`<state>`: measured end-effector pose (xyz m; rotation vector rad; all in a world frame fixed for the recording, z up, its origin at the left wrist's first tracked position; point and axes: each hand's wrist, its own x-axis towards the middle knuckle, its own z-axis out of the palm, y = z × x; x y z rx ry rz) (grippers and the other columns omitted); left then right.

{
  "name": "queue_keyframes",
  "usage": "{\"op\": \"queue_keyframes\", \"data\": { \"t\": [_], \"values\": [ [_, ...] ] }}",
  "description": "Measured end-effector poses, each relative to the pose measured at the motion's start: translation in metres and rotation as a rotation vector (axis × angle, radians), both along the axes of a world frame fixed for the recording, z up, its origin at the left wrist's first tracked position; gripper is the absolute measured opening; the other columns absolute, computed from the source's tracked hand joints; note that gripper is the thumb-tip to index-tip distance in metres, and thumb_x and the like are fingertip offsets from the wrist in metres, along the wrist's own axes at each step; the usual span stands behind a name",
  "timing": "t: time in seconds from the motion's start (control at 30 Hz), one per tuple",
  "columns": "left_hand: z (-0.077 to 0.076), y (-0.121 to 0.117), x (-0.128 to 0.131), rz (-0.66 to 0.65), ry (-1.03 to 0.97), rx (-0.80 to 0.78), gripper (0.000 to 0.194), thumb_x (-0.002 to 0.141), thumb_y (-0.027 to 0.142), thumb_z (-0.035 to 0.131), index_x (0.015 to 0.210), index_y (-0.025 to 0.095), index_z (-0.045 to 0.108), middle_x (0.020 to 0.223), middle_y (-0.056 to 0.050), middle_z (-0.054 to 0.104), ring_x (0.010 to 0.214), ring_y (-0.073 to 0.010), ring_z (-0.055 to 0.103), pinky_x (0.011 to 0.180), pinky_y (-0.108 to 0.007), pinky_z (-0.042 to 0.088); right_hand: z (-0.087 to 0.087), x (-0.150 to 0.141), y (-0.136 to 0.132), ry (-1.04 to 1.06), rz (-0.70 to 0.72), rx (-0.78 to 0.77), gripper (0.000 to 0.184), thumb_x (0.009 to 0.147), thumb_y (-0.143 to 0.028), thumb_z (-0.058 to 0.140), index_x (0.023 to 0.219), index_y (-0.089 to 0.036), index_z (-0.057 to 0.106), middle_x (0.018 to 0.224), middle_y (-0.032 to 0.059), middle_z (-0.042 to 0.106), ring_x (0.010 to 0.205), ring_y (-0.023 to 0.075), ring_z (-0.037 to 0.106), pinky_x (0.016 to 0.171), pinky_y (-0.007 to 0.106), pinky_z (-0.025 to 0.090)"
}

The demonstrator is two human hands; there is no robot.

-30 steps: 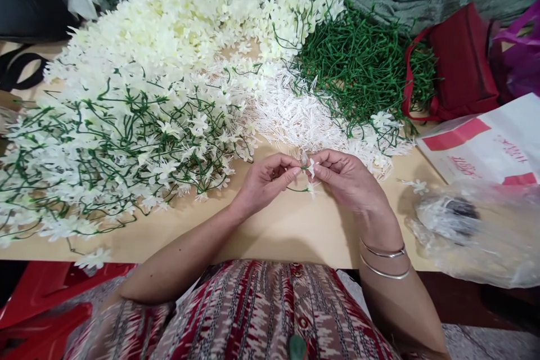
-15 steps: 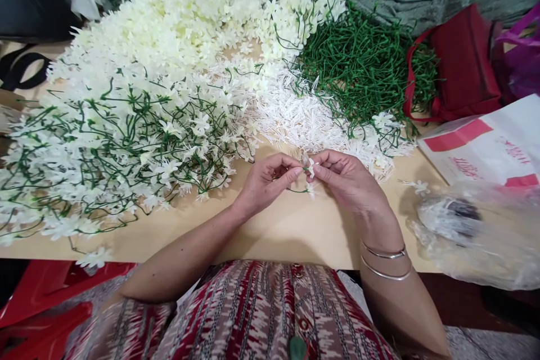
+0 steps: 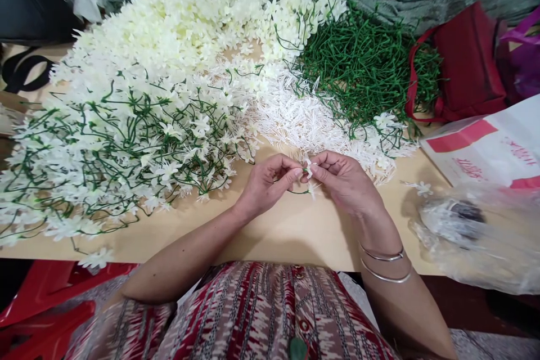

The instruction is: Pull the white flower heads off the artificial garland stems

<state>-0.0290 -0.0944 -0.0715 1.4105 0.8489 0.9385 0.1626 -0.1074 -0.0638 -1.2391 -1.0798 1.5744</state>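
Observation:
Over the front of the table, my left hand [image 3: 273, 181] is closed in a pinch on a thin green plastic stem [image 3: 298, 192]. My right hand [image 3: 343, 180] pinches a small white artificial flower [image 3: 309, 169] at the stem's tip, close against the left fingertips. A second white blossom hangs just below, on the same stem as far as I can see. Behind my hands lies a heap of white stamen pieces [image 3: 301, 118]. To the left spreads a big pile of white flowers on green stems [image 3: 139, 135].
Loose cream petals [image 3: 189, 11] are heaped at the back, beside a tangle of bare green stems [image 3: 358, 62]. On the right are a red bag [image 3: 468, 62], a white and pink paper bag [image 3: 489, 140] and a clear plastic bag [image 3: 498, 242]. One flower [image 3: 422, 188] lies apart.
Both hands stay in nearly the same place. The white flower between the fingertips has turned slightly and sits closer to the left fingertips.

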Motion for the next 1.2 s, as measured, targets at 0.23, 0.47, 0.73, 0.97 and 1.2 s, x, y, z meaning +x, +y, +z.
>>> {"op": "queue_keyframes", "data": {
  "t": [0.23,0.47,0.73,0.97,1.2],
  "values": [
    [0.001,-0.003,0.000,0.040,0.065,0.053,0.032,0.098,0.048,0.066,0.090,0.016,0.066,0.081,-0.006,0.076,0.063,-0.0098,0.064,0.060,-0.022,0.053,0.005,-0.009,0.000,-0.015,-0.045,0.028,0.030,0.077,-0.051,0.086,0.077,-0.025,0.069,0.068,-0.0013,0.073,0.064,0.0159,0.067,0.067,0.031,0.056],
    [0.000,-0.002,0.000,0.052,0.062,0.031,0.035,0.098,0.051,0.065,0.090,0.016,0.065,0.081,-0.005,0.074,0.062,-0.0096,0.064,0.059,-0.021,0.052,0.004,-0.011,0.000,-0.064,-0.073,0.065,0.029,0.078,-0.049,0.084,0.079,-0.025,0.068,0.068,-0.0007,0.074,0.063,0.0161,0.067,0.064,0.031,0.055],
    [0.004,-0.002,0.003,0.048,-0.032,-0.043,0.037,0.095,0.054,0.069,0.090,0.017,0.065,0.080,-0.004,0.074,0.064,-0.0097,0.065,0.062,-0.022,0.054,0.002,-0.004,0.001,0.014,-0.058,0.004,0.024,0.072,-0.044,0.088,0.080,-0.027,0.072,0.071,-0.0019,0.076,0.067,0.0175,0.070,0.071,0.034,0.058],
    [0.001,-0.003,0.004,0.078,0.009,0.007,0.035,0.097,0.051,0.067,0.090,0.016,0.065,0.078,-0.003,0.072,0.062,-0.0091,0.064,0.060,-0.022,0.053,0.004,-0.006,-0.004,-0.103,-0.098,0.102,0.019,0.077,-0.038,0.085,0.080,-0.025,0.072,0.072,-0.0010,0.075,0.066,0.0159,0.069,0.067,0.030,0.056],
    [0.001,-0.001,0.000,0.003,0.018,0.021,0.032,0.098,0.048,0.066,0.092,0.016,0.068,0.078,-0.004,0.072,0.066,-0.0102,0.067,0.062,-0.022,0.055,0.005,0.002,-0.004,-0.147,-0.055,0.157,0.017,0.078,-0.039,0.085,0.081,-0.026,0.075,0.081,0.0007,0.074,0.075,0.0164,0.067,0.070,0.030,0.055]
  ]
}}
